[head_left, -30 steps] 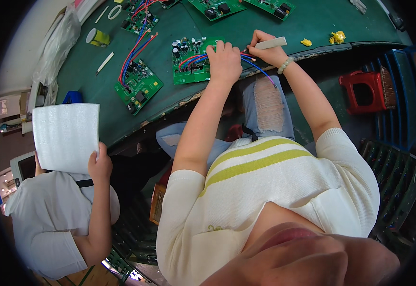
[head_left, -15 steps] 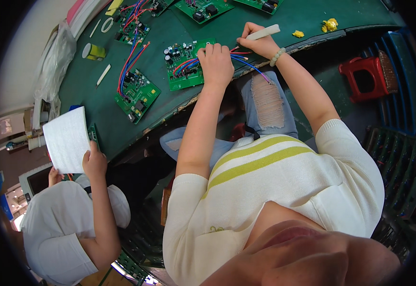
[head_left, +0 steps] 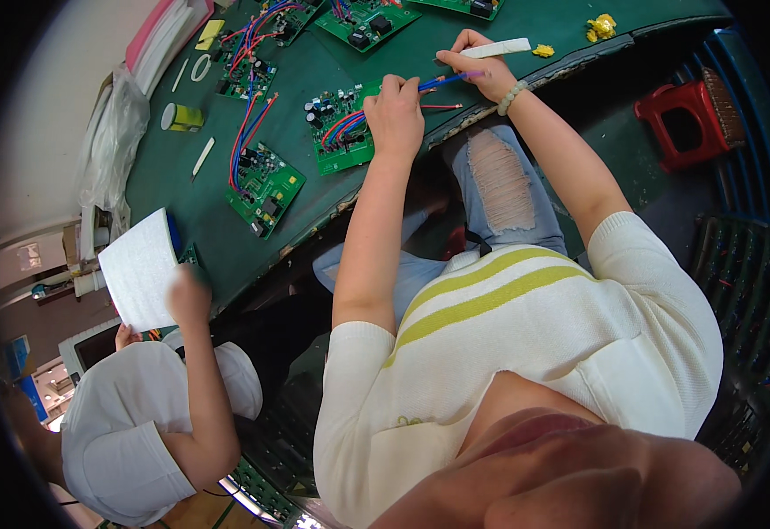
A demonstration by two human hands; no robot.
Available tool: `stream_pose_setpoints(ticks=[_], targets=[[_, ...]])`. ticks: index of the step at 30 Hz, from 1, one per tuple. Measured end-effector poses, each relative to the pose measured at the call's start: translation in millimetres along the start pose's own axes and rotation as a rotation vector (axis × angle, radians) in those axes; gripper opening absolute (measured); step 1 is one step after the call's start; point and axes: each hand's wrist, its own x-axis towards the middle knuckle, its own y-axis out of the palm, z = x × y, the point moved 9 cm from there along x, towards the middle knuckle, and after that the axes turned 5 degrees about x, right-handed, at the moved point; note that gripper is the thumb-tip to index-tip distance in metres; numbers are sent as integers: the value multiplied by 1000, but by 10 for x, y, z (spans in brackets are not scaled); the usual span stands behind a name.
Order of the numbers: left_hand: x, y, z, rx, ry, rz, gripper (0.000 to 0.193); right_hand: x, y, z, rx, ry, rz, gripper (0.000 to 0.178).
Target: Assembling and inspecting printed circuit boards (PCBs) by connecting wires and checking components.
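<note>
A green circuit board lies near the table's front edge, with capacitors and red and blue wires on it. My left hand is closed over the wires at the board's right side. From its fingers a bundle of blue wires runs rightward to my right hand, its purple end crossing that hand. A red wire sticks out lower down. My right hand grips a white, stick-like tool pointing right; the tool's working tip is hidden by my fingers.
Another wired board lies to the left, more boards behind. A similar white tool, a green-yellow can and yellow lumps are on the table. A co-worker at left holds a white sheet. A red stool stands right.
The blue wires, which hung out to the lower right over the table edge, now point up and right to my right hand. The white tool has turned flatter. The whole view has shifted slightly.
</note>
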Motion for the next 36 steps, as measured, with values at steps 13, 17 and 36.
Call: stream_pose_setpoints(ticks=[13, 17, 36], targets=[[98, 125, 191, 99, -159, 140, 17, 27, -47, 28, 10, -26, -110, 24], [96, 4, 103, -13, -113, 64, 14, 17, -41, 43, -25, -38, -97, 23], [87, 165, 151, 166, -80, 72, 12, 13, 68, 21, -436, -40, -14, 25]])
